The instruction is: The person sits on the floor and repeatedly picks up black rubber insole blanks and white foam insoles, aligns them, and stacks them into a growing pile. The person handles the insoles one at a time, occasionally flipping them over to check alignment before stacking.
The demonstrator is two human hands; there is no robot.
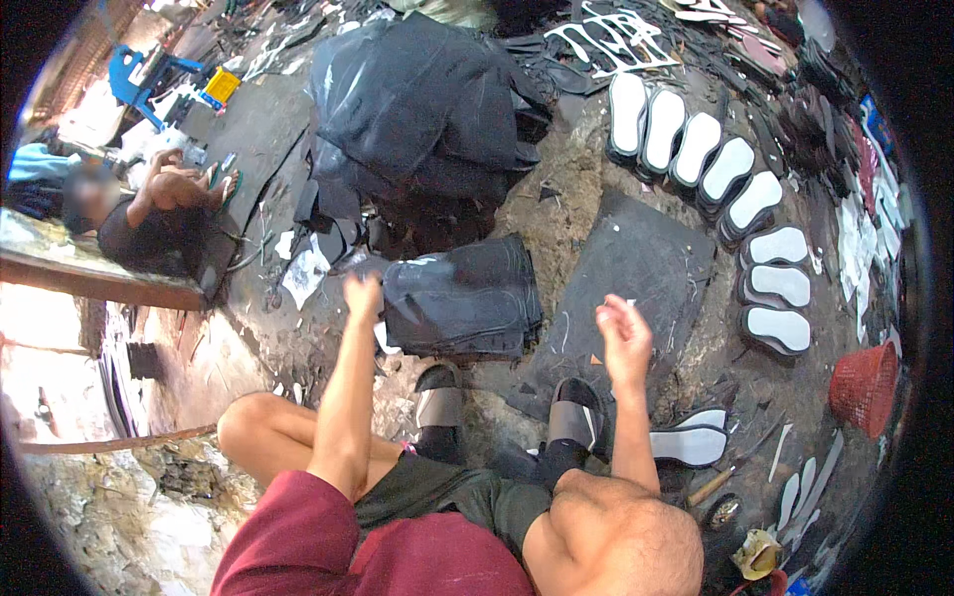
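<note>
My left hand [365,296] is closed at the left edge of a stack of black rubber sheets [462,298], seemingly pinching a dark flap at its corner. The stack lies flat on the ground ahead of my feet, with pale drawn lines near its right side. My right hand [626,343] hovers over a worn dark mat [646,263], its fingers curled together. Whatever the right fingers hold, if anything, is too small to make out. Beyond the stack rises a large heap of folded black sheets [417,109].
Several white-topped sole stacks [698,149] curve along the right. Nearer are loose white soles [691,442], a wooden-handled tool [711,485] and a red basket [865,387]. White cut-out scraps [616,40] lie at the back. Another person [149,214] sits at the left.
</note>
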